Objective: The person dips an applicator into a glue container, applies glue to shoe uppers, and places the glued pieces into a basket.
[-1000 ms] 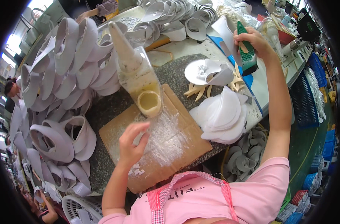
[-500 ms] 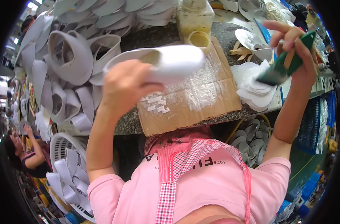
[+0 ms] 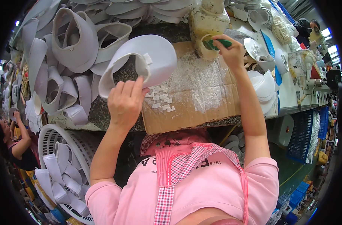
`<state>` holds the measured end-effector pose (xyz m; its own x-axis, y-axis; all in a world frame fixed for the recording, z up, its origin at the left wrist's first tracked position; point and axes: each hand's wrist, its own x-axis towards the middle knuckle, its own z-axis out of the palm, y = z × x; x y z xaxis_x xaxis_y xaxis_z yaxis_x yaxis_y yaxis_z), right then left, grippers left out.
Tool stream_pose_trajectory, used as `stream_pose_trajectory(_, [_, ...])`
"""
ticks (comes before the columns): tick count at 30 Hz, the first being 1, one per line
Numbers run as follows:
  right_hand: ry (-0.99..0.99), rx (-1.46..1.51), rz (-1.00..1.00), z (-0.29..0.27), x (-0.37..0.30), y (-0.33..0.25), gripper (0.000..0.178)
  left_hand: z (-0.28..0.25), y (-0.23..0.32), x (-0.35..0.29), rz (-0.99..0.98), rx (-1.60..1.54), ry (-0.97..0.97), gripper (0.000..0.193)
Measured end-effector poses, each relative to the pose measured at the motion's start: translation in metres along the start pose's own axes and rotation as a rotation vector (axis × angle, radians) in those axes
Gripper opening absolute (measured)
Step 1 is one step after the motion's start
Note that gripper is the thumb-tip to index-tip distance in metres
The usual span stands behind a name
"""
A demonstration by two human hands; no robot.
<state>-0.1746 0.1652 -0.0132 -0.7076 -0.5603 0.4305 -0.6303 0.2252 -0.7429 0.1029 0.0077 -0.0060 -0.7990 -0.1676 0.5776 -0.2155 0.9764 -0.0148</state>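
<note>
A white sun visor (image 3: 160,56) is gripped at its band by my left hand (image 3: 125,98), which holds it raised over the left part of the cardboard. A small white tab (image 3: 147,59) sits at the inner edge of its brim. My right hand (image 3: 233,52) is closed round the green handle of a brush (image 3: 222,43), whose bristle end is down in the mouth of a yellow-stained pot (image 3: 205,53). Several small white strips (image 3: 159,99) lie on the flattened cardboard (image 3: 189,118), which is smeared white in the middle.
Piled white visors (image 3: 75,43) crowd the table's left and back. A stained plastic jug (image 3: 208,23) stands behind the pot. To the right are stacked white pieces (image 3: 261,88) and a blue strip (image 3: 273,56). A white basket (image 3: 84,138) of strips stands low left; another person sits beyond it.
My right hand has carried the brush from the right side leftward into the pot. The visor has been turned so its opening and small tab show, and it sits slightly lower.
</note>
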Motion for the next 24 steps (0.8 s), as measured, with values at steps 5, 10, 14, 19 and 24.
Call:
stream_pose_trajectory(5, [-0.057,0.099,-0.418,-0.035,0.004,-0.006,0.011,0.007,0.006,-0.004,0.01,-0.078,-0.183,0.042])
stream_pose_trajectory(10, [0.02,0.291,0.146,-0.054,-0.016,0.008,0.014,0.02,0.003,-0.002,0.083,-0.462,-0.429,0.038])
stream_pose_trajectory(14, [-0.333,0.522,0.046,-0.015,-0.046,-0.024,0.013,0.022,0.006,0.006,0.074,-0.493,-0.527,0.033])
stream_pose_trajectory(19, [-0.288,0.51,0.135,0.054,-0.035,-0.02,0.012,0.03,0.004,0.008,0.08,-0.483,-0.569,0.03])
stream_pose_trajectory(24, [-0.652,0.561,0.079,0.045,-0.041,-0.022,0.011,0.032,0.004,0.0,0.047,-0.537,-0.604,0.024])
